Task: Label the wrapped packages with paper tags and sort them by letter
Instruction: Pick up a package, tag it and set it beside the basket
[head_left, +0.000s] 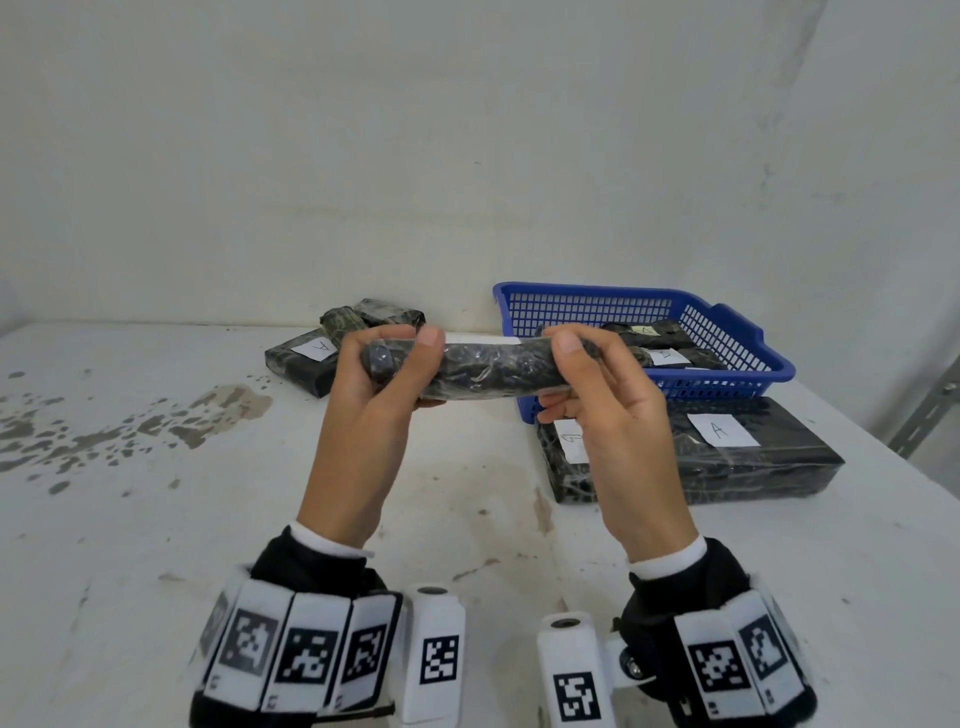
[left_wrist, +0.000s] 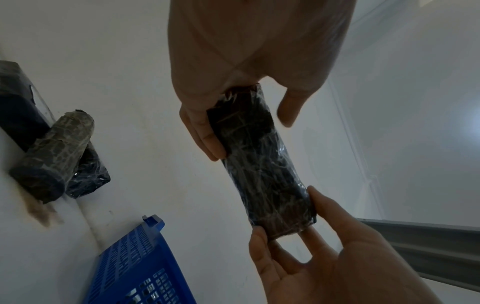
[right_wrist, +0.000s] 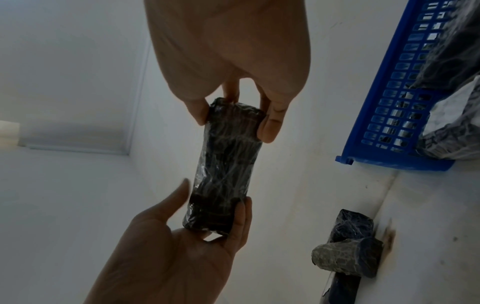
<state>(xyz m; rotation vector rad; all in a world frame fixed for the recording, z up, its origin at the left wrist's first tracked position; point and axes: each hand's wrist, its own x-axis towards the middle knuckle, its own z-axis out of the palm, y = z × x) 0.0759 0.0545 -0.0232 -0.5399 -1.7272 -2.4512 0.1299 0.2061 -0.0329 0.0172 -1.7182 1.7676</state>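
Observation:
I hold a long black film-wrapped package level above the table, one hand at each end. My left hand grips its left end, thumb on the near side and fingers curled over the top. My right hand grips the right end with the thumb on top and fingers beneath. A white paper tag lies along the package's far upper side, its letter hidden. The left wrist view shows the package between both hands, as does the right wrist view.
A blue basket at the back right holds tagged packages. In front of it lies a large black package tagged A. At the back left are a flat package tagged A and a greenish roll. Stains mark the white table.

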